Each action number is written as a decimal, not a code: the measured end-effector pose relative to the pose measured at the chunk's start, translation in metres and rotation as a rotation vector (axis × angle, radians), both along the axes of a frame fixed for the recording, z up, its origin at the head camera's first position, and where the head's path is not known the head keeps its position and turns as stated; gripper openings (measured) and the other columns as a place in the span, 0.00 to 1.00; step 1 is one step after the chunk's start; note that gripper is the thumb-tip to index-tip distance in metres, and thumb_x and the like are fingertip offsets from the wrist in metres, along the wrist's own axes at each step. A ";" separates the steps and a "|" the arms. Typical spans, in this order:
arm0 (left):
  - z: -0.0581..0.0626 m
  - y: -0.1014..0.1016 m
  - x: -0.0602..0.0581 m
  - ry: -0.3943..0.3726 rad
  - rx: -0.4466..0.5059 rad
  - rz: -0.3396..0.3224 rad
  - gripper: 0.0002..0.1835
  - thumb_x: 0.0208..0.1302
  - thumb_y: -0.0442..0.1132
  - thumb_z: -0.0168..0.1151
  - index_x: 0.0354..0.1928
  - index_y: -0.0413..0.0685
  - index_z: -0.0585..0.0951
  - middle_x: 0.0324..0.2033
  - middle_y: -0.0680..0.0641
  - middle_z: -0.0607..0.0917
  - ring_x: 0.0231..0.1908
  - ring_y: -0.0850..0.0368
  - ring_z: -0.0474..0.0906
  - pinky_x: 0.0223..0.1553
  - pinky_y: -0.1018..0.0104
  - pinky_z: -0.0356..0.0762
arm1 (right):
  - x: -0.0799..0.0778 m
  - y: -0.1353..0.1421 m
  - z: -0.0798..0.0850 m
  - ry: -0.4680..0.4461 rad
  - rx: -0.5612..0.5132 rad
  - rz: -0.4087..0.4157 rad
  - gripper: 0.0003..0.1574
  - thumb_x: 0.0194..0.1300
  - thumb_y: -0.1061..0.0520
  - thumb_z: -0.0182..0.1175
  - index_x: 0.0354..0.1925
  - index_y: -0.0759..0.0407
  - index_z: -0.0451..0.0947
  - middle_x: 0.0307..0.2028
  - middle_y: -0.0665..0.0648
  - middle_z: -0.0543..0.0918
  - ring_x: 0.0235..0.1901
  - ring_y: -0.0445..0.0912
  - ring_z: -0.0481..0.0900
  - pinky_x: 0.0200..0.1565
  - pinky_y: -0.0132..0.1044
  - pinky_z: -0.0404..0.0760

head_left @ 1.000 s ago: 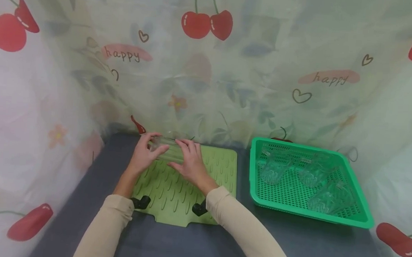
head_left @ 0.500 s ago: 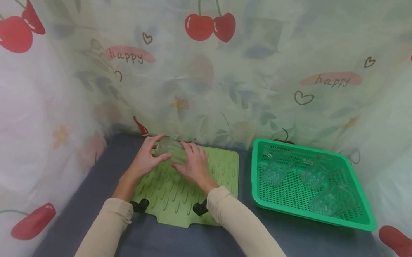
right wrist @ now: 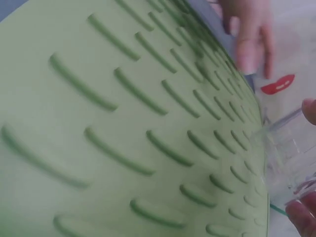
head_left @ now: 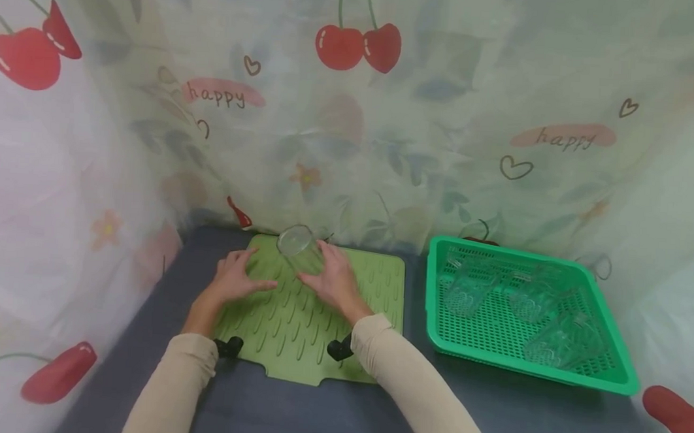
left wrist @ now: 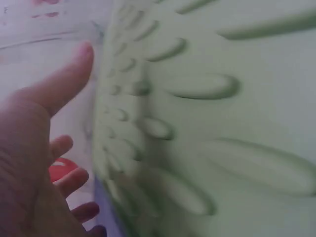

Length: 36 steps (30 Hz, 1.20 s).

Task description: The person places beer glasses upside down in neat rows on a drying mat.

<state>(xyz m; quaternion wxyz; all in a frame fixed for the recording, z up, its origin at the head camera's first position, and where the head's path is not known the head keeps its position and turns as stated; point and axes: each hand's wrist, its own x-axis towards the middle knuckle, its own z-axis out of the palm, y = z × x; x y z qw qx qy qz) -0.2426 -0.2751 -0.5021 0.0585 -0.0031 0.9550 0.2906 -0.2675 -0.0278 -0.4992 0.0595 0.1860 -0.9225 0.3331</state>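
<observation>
My right hand [head_left: 336, 278] holds a clear drinking glass [head_left: 305, 252] above the upper part of the light green ridged mat [head_left: 365, 315]. The glass is tilted, with one round end turned up and to the left. At the right border of the right wrist view, fingers [right wrist: 302, 217] grip the glass from both sides. My left hand [head_left: 233, 280] hovers over the mat's left side, apart from the glass, thumb and fingers spread around nothing. The left wrist view shows that hand's thumb [left wrist: 69, 79] extended beside the mat's surface.
A green perforated basket [head_left: 527, 370] stands to the right of the mat, with several clear glasses [head_left: 561, 339] lying in it. Under both is a dark grey tabletop [head_left: 289, 416]. A cherry-printed curtain [head_left: 421, 148] closes off the back and sides.
Both hands held the glass before. My left hand has let go and drawn back left and down, while the right hand keeps the glass and has turned its round end upward.
</observation>
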 end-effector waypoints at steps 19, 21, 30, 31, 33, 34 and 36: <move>-0.036 -0.004 0.011 -0.019 -0.016 0.042 0.60 0.49 0.66 0.76 0.79 0.48 0.61 0.80 0.33 0.47 0.76 0.23 0.41 0.72 0.23 0.45 | -0.018 -0.028 -0.002 -0.264 -0.312 -0.061 0.52 0.63 0.43 0.72 0.75 0.60 0.62 0.65 0.62 0.76 0.63 0.56 0.77 0.65 0.50 0.79; -0.036 -0.004 0.012 -0.017 -0.023 0.051 0.60 0.49 0.67 0.77 0.79 0.50 0.61 0.80 0.34 0.47 0.77 0.24 0.41 0.72 0.23 0.46 | -0.019 -0.033 -0.007 -0.282 -0.318 -0.049 0.52 0.63 0.44 0.72 0.76 0.59 0.61 0.66 0.62 0.75 0.64 0.56 0.77 0.65 0.49 0.79; -0.032 -0.004 0.018 -0.016 -0.042 0.045 0.59 0.49 0.67 0.77 0.78 0.49 0.62 0.80 0.34 0.48 0.76 0.24 0.44 0.70 0.22 0.50 | -0.022 -0.050 -0.022 -0.301 -0.331 -0.057 0.51 0.63 0.45 0.72 0.76 0.58 0.61 0.70 0.62 0.72 0.67 0.56 0.75 0.68 0.49 0.76; -0.031 -0.004 0.018 -0.016 -0.037 0.045 0.59 0.49 0.66 0.77 0.78 0.49 0.62 0.80 0.35 0.48 0.76 0.24 0.44 0.70 0.22 0.50 | -0.022 -0.051 -0.023 -0.294 -0.322 -0.062 0.50 0.63 0.45 0.72 0.75 0.58 0.62 0.69 0.62 0.72 0.67 0.56 0.75 0.68 0.49 0.76; -0.030 -0.004 0.019 -0.017 -0.042 0.044 0.58 0.50 0.65 0.77 0.78 0.49 0.62 0.80 0.35 0.48 0.76 0.24 0.44 0.70 0.22 0.50 | -0.024 -0.053 -0.025 -0.282 -0.319 -0.068 0.50 0.63 0.46 0.72 0.75 0.58 0.62 0.70 0.61 0.72 0.67 0.56 0.75 0.68 0.49 0.76; -0.029 -0.004 0.019 -0.016 -0.044 0.046 0.57 0.50 0.65 0.77 0.78 0.50 0.62 0.80 0.35 0.48 0.76 0.24 0.44 0.70 0.22 0.51 | -0.025 -0.054 -0.026 -0.274 -0.316 -0.067 0.50 0.63 0.46 0.72 0.75 0.58 0.62 0.70 0.62 0.72 0.67 0.56 0.75 0.69 0.49 0.75; -0.030 -0.004 0.019 -0.017 -0.045 0.050 0.57 0.50 0.64 0.77 0.78 0.50 0.62 0.81 0.36 0.48 0.76 0.25 0.44 0.70 0.22 0.50 | -0.026 -0.055 -0.027 -0.262 -0.311 -0.059 0.50 0.64 0.46 0.72 0.75 0.58 0.62 0.70 0.62 0.72 0.68 0.56 0.74 0.70 0.49 0.74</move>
